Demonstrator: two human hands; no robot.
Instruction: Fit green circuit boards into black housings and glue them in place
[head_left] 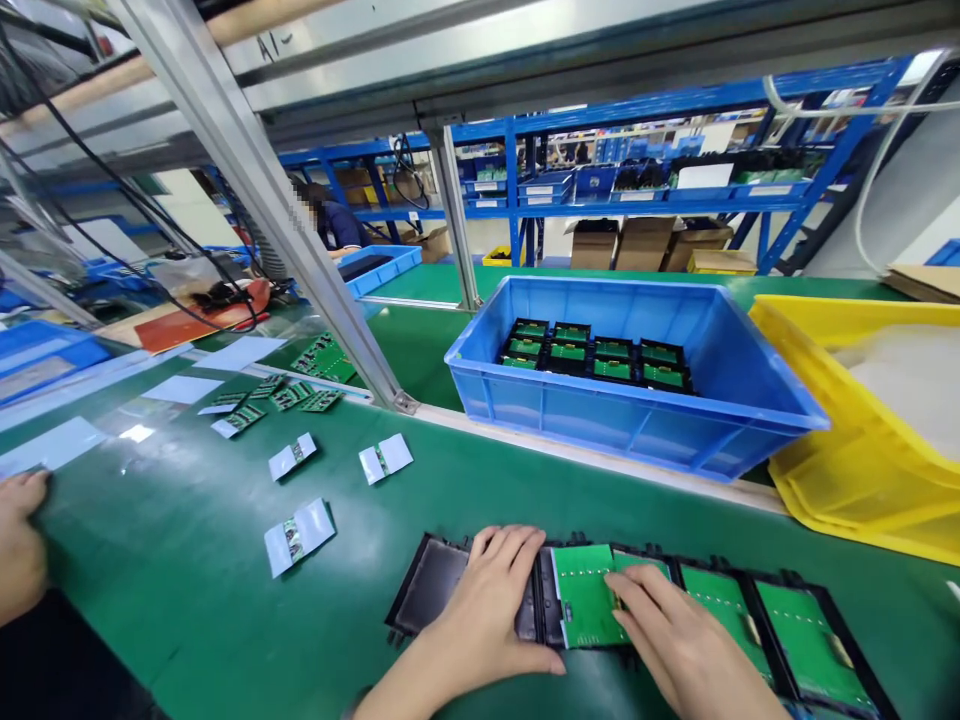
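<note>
A row of black plastic cases (427,590) lies along the front of the green table. My left hand (487,605) straddles the row, fingers at its far side and thumb at the near side, holding it. Just right of that hand a green circuit board (585,600) sits slightly askew over a case. My right hand (667,630) has its fingertips closed at this board's right edge, by a small brass-coloured part. Further right, more cases hold green boards (810,640), flat inside. Behind my left hand, several small boards with pale-blue backing (300,537) are scattered on the table.
A blue bin (630,425) with board-filled black cases stands behind the row, beside a yellow bin (862,510). A metal post (300,240) rises left of the blue bin. Another person's hand (22,540) rests at a white sheet (56,447) on the far left.
</note>
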